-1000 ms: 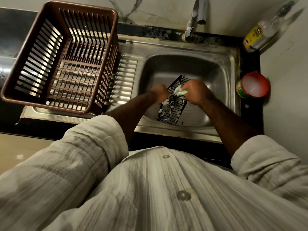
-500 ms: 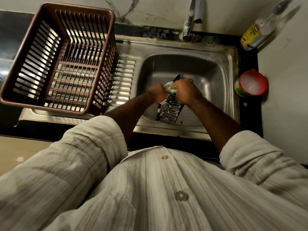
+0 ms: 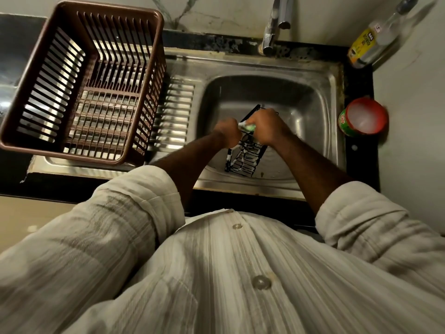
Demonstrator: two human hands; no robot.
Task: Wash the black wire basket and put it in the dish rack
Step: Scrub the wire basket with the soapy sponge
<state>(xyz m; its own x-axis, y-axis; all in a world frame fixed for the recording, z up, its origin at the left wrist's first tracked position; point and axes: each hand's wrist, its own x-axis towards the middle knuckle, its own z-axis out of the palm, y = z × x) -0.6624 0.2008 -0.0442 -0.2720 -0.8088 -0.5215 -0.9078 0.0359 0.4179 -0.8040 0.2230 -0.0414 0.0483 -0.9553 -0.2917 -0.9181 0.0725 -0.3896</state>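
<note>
The black wire basket (image 3: 245,157) stands tilted in the steel sink (image 3: 313,97), streaked with white foam. My left hand (image 3: 227,132) grips its left rim. My right hand (image 3: 266,125) is closed on a green scrub sponge (image 3: 248,127) and presses it onto the basket's upper part. The far end of the basket is partly hidden behind my right hand. The brown plastic dish rack (image 3: 79,83) sits on the drainboard to the left of the sink, with nothing in it.
A tap (image 3: 274,25) stands over the back of the sink. A bottle with a yellow label (image 3: 368,42) lies in the back right corner. A red-rimmed tub (image 3: 363,119) sits on the black counter to the right.
My right hand with the sponge has slid left along the basket toward my left hand. The basket has stayed in the sink.
</note>
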